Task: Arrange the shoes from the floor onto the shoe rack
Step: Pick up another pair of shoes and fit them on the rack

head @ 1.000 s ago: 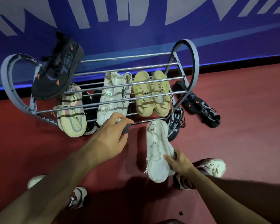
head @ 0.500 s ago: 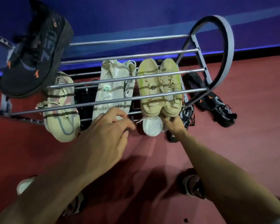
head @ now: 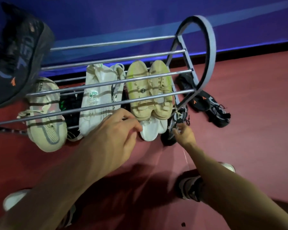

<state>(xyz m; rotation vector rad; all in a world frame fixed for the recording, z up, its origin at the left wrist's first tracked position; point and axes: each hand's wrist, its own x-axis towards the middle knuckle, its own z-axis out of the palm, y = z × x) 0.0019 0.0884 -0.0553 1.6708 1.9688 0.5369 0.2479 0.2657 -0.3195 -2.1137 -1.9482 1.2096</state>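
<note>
The metal-bar shoe rack [head: 204, 52] stands against the blue wall. A black shoe [head: 17, 57] lies on its top left. Lower bars carry a beige shoe [head: 45, 120], a white pair [head: 98, 97] and a yellow-beige pair [head: 148, 90]. A white shoe [head: 150, 131] sits tucked under the yellow pair, toe pointing out. My left hand [head: 118, 131] hovers at the rack's front, fingers loosely apart, holding nothing. My right hand [head: 184, 134] is open, fingertips touching a black-and-white knit shoe [head: 171, 135] on the floor by the rack's right leg.
Two black shoes with orange marks [head: 206, 103] lie on the red floor to the right of the rack. A dark shoe with green marks [head: 70, 105] sits between the beige shoe and the white pair. My own feet [head: 189, 186] stand close below.
My right hand pushed the white shoe from the floor under the yellow pair, let go of it, and moved right to the knit shoe. The camera moved closer to the rack.
</note>
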